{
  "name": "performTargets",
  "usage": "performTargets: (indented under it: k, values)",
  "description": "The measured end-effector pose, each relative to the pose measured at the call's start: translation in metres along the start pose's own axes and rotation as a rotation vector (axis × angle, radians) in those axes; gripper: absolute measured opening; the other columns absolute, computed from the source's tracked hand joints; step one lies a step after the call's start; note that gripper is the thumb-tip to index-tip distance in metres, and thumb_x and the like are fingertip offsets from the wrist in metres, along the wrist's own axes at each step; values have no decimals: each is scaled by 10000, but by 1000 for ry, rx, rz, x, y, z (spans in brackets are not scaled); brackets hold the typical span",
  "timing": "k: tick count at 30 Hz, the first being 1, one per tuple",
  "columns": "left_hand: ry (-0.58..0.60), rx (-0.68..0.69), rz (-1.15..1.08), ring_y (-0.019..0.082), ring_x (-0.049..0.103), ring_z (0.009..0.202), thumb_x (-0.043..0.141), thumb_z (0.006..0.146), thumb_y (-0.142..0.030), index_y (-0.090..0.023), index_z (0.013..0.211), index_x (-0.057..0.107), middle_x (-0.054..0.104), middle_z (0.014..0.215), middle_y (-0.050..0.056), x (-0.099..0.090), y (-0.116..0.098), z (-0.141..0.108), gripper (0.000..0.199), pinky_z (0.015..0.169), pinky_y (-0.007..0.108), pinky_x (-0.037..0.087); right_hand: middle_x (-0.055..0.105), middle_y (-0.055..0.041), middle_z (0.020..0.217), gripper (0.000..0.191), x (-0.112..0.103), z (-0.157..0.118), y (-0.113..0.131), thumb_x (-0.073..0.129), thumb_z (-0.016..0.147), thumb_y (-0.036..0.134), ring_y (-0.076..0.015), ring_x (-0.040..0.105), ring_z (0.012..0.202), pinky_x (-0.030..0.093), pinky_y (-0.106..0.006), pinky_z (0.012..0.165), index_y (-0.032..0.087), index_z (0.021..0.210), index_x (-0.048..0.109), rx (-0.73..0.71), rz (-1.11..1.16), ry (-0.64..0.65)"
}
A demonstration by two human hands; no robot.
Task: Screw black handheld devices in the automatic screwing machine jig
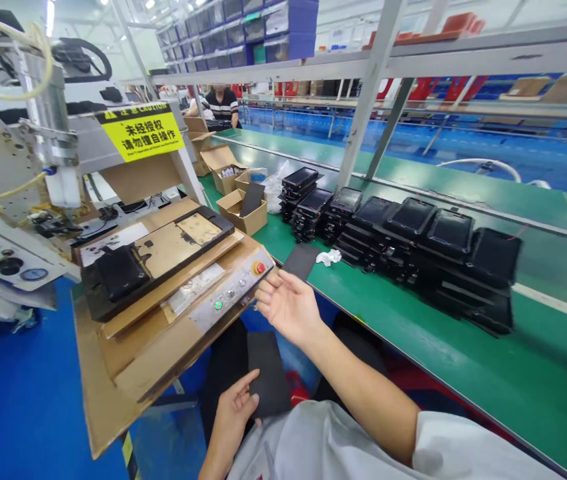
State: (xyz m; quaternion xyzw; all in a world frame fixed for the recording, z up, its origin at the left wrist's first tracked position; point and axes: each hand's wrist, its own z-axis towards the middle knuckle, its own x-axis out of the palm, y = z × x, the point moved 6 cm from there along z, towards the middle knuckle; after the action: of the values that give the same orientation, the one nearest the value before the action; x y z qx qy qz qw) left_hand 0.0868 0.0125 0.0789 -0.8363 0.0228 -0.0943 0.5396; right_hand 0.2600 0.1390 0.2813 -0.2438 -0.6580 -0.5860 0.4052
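Note:
My left hand is low, over my lap, with a flat black rectangular sheet in its fingers. The index finger and thumb lie along the sheet's left edge. My right hand is raised at the front corner of the machine's control panel, palm partly showing and fingers loosely curled, with nothing visible in them. Just beyond it, another flat black piece lies on the green bench. On the machine's fixture, a black rugged device housing sits at the left end.
Stacks of black device housings line the bench. A crumpled white tissue lies before them. Open cardboard boxes stand behind the machine. A red emergency button is near my right hand. A dispensing head hangs at left. A person sits farther back.

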Motion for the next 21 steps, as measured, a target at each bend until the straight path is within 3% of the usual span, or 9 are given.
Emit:
performTargets:
  k: [4,9,13,15,18,21]
  values:
    - [127,20,89,109,536,500,773,825,-464,-80,1417,607,393,544,-102,24,-31,-2,724,584,263,531,360,19,708,277,26,-28,42,475,981,400,-135,357,601,381,-257,544,221,778,418,-11,290,76]
    - [192,32,90,131,597,557,797,805,-459,-43,1428,578,607,581,-35,50,-57,7,781,621,268,544,328,24,693,321,36,-55,70,446,1006,417,-128,325,580,347,-245,529,216,760,401,-103,268,132]
    - [233,4,65,158,653,622,810,799,-440,-75,1431,582,728,712,26,64,-54,13,764,638,293,582,374,17,700,312,33,-66,85,466,992,411,-125,348,588,324,-245,538,206,761,426,-163,281,175]
    - [251,-13,61,211,722,766,825,782,-442,-102,1411,611,793,921,99,67,-48,16,746,685,315,608,390,16,703,313,30,-69,91,473,988,413,-123,359,587,316,-248,539,202,759,438,-187,280,179]
    - [226,20,149,292,731,1060,841,753,-459,-142,1325,696,784,1172,140,65,-43,24,670,896,359,606,403,15,694,351,14,-70,95,535,957,440,-132,405,604,347,-267,556,206,723,414,-222,226,125]
    - [134,37,327,342,690,1192,837,703,-530,-182,1207,776,777,1224,118,57,-39,34,616,1014,403,569,322,51,602,511,-27,-70,97,764,757,231,-99,364,560,334,-247,544,204,628,270,-355,121,-64]
